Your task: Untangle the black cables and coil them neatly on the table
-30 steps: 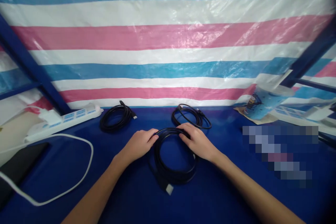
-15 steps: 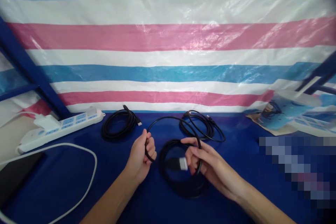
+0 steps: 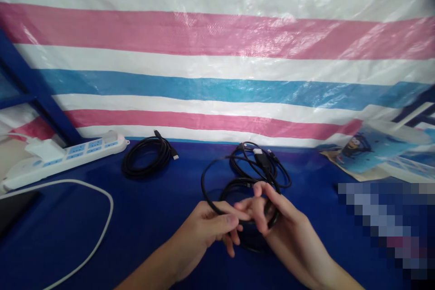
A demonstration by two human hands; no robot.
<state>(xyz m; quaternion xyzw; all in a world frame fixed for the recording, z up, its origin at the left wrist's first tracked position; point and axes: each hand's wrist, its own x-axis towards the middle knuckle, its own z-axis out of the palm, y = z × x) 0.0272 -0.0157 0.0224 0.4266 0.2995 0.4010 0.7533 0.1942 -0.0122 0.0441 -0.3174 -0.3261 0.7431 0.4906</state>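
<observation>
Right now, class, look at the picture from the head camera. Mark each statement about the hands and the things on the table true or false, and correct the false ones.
1. The left hand and the right hand both grip the same black cable. True.
2. The white power strip lies to the right of the hands. False: it lies far to their left.
3. A second coiled cable lies on the blue table with no hand on it. True.
4. The backdrop is a plain green sheet. False: it is a striped tarp in pink, white and blue.
</observation>
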